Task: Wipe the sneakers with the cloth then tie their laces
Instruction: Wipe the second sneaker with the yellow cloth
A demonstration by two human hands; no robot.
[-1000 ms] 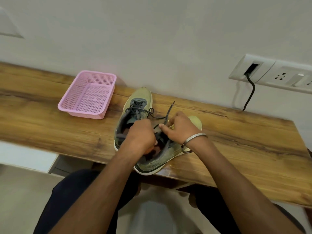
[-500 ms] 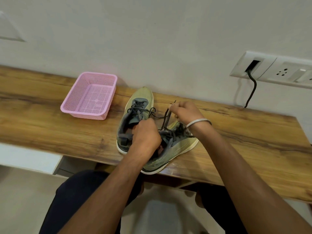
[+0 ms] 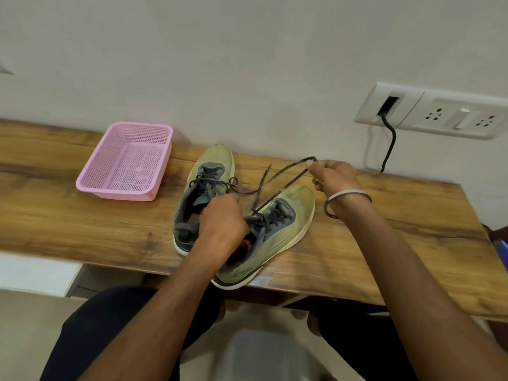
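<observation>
Two olive-green sneakers with dark laces stand side by side on the wooden table (image 3: 384, 243). The left sneaker (image 3: 217, 166) has its laces tied in a loose bow. Over the right sneaker (image 3: 286, 224), my left hand (image 3: 222, 224) is curled at the tongue and eyelets, gripping the lace there. My right hand (image 3: 332, 177) is raised to the right and pinches a dark lace (image 3: 288, 167) pulled taut from the shoe. A second lace end sticks up between the shoes. No cloth is visible.
A pink mesh basket (image 3: 126, 160) holding nothing sits at the back left of the table. On the wall at the right is a white socket panel (image 3: 439, 114) with a black cable (image 3: 390, 144) hanging down to the table. My knees are under the table's front edge.
My right hand has pulled the lace up and out to the right, away from the shoe. My left hand has stayed at the right sneaker's tongue.
</observation>
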